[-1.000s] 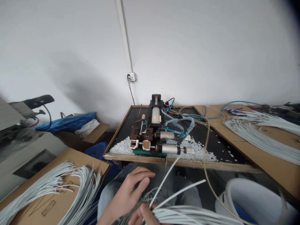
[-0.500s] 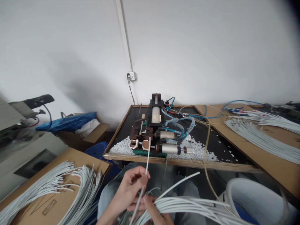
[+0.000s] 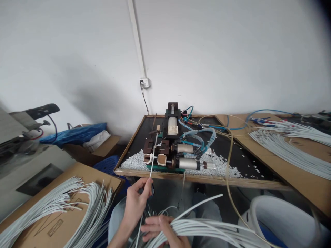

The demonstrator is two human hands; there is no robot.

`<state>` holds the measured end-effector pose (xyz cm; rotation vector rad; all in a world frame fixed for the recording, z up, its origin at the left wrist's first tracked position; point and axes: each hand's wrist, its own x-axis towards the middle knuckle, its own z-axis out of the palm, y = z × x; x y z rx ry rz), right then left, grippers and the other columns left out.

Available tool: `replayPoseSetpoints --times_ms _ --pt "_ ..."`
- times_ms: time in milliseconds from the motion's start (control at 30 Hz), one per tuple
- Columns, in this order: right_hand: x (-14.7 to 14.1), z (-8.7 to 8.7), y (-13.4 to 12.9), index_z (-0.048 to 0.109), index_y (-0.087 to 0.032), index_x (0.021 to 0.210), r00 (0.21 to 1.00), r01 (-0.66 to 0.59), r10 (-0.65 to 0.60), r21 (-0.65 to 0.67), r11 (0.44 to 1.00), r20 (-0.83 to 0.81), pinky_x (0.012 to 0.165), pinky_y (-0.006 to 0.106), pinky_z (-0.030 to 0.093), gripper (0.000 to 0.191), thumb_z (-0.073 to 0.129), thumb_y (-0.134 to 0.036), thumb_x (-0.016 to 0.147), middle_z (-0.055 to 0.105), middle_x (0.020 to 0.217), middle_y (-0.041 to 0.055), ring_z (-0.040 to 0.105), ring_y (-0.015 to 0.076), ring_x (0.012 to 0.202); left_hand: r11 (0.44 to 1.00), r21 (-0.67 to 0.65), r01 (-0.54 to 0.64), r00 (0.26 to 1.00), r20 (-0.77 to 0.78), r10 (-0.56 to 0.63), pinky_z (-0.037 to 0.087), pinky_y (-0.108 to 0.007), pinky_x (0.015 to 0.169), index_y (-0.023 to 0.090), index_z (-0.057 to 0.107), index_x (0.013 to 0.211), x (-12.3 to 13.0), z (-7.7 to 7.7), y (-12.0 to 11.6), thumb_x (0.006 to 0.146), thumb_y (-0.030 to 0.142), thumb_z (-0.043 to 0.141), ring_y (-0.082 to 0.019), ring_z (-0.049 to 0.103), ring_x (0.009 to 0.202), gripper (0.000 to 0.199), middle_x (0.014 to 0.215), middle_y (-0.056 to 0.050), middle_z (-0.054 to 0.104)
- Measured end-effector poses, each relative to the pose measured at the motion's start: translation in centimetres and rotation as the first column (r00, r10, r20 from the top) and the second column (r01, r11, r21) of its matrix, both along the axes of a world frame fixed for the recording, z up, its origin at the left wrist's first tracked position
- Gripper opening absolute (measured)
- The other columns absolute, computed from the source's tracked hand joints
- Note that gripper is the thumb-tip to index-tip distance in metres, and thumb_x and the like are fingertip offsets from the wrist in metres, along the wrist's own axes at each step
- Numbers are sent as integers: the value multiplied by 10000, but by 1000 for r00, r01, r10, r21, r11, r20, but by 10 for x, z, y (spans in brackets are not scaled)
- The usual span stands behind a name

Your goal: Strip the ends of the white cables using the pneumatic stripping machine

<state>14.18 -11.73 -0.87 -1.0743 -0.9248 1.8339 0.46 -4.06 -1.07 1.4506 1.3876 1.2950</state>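
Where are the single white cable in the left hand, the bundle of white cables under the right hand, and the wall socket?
single white cable (image 3: 153, 161): head view, on its bare stretch above the pinching fingers.
bundle of white cables (image 3: 207, 231): head view, on the strands right of the right hand.
wall socket (image 3: 145, 82): head view, on its white faceplate.

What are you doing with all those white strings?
A person sits at a bench with a small machine on a black tray. The left hand pinches one white wire and points its tip up into the machine's front. The right hand grips a bundle of the same wires across the lap. White bits lie heaped around the machine. More wires lie on cardboard at the left and on the bench at the right.
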Motion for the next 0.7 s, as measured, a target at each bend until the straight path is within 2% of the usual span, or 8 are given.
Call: replayPoseSetpoints --times_ms 233,500,700 --pt "1 1 -1 731 -111 1008 1000 -12 13 18 1000 -9 583 331 573 766 476 -787 752 774 961 170 750 328 849 999 -21 24 997 -78 -26 394 -216 501 139 655 779 1 -5 4 902 477 529 -140 501 539 382 547 13 541" --pt "0 -1 -2 740 -116 979 1000 -23 24 47 999 -8 528 283 535 741 458 -771 778 780 929 168 755 313 823 999 23 34 991 -133 -30 401 -213 513 146 639 753 1 -11 2 914 456 520 -137 514 534 369 550 16 545" --pt "-1 -1 -2 740 -126 962 999 -23 24 52 998 -21 521 273 520 710 466 -757 787 785 915 155 759 300 808 999 36 31 990 -140 -26 392 -214 510 149 635 743 1 -9 2 917 449 518 -135 509 527 366 542 21 538"
